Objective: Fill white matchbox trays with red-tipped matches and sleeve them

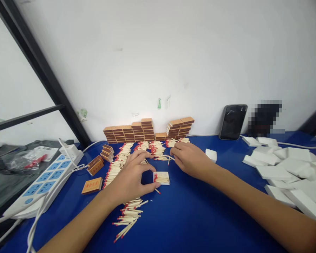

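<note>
My left hand [135, 174] holds the left end of a small white matchbox tray [166, 182] between thumb and forefinger. Several red-tipped matches [162, 178] lie inside the tray, and a loose one [157, 191] is just below it. Behind the tray, my right hand [188, 157] has its fingertips pinched together at the matches [169, 159] by a small pile; how many it grips is hidden. Long rows of matches [113, 172] run beside and under my left hand, with further heaps [156, 149] behind.
Stacked brown matchboxes [129, 133] and a second stack [180, 127] line the wall. Empty sleeves [95, 165] and a box [92, 185] lie left, near a power strip [46, 182] with cables. Many white trays [287, 168] are heaped right. A phone [233, 122] leans on the wall.
</note>
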A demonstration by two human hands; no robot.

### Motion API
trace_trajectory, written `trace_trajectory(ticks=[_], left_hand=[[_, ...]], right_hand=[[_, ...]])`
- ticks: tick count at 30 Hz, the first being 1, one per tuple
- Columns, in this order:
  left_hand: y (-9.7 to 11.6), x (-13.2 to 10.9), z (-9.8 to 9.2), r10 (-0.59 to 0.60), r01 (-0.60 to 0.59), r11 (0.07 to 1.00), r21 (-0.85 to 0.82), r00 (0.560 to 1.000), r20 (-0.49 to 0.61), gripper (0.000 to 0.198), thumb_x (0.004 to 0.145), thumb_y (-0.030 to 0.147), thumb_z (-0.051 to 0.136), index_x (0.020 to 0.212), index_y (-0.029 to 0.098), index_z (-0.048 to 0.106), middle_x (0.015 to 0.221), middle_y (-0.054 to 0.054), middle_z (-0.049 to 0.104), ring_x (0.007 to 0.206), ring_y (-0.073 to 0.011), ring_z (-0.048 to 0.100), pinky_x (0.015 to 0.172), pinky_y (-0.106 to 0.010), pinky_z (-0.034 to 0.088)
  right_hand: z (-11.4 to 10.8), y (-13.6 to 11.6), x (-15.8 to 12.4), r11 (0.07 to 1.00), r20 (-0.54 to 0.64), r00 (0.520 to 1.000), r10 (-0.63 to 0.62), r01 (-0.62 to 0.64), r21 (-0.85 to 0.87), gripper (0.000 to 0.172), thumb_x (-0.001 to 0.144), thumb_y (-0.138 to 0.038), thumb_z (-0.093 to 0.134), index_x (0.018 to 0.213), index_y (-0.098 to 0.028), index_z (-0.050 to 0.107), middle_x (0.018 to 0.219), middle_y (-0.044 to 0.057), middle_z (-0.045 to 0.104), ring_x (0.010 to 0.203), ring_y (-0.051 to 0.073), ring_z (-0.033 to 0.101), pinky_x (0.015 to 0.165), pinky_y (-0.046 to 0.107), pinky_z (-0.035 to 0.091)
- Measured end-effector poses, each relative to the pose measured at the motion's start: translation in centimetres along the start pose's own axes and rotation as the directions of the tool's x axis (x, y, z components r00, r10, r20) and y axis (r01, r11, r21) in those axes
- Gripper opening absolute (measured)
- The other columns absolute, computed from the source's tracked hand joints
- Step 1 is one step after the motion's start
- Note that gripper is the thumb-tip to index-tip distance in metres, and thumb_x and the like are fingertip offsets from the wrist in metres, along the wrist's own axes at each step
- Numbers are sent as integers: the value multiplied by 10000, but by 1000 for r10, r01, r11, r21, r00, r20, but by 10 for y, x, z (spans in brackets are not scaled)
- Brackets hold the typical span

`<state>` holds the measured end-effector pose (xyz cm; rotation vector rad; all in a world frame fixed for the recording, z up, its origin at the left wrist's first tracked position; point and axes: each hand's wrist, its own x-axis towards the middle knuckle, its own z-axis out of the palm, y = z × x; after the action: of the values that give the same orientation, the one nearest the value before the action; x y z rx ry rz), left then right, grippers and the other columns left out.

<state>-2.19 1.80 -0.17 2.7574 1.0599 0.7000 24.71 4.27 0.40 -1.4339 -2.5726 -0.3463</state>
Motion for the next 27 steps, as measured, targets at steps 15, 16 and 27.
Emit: trace_trajectory(ticks=[15, 16, 27], left_hand=[[-1, 8, -9, 82, -82, 997, 14, 948, -306, 238, 886, 327, 847, 1042, 231, 696, 1227, -84, 710, 1253, -297, 579, 1121, -527, 466], [-2, 8, -11, 90, -85, 996, 29, 935, -344, 259, 887, 321, 848, 1069, 225, 690, 1236, -84, 714, 1261, -295, 577, 1123, -524, 465], [-7, 7, -3, -27, 16, 999, -46, 966, -257, 229, 870, 312, 843, 1034, 206, 723, 1036, -63, 721, 1025, -258, 663, 944, -439, 545]], right_hand=[[6, -7, -1, 996, -71, 996, -49, 54, 71, 209, 1000, -108, 529, 1061, -131, 728, 1067, 145, 697, 981, 259, 637, 862, 373, 446], [7, -8, -1, 996, -69, 996, -50, 55, 72, 201, 1001, -112, 532, 1057, -129, 725, 1068, 146, 692, 985, 261, 634, 867, 374, 446], [22, -11, 0, 982, -67, 995, -71, 82, 173, 175, 1003, -102, 525, 1014, -136, 696, 1044, 124, 662, 960, 248, 622, 866, 368, 475]])
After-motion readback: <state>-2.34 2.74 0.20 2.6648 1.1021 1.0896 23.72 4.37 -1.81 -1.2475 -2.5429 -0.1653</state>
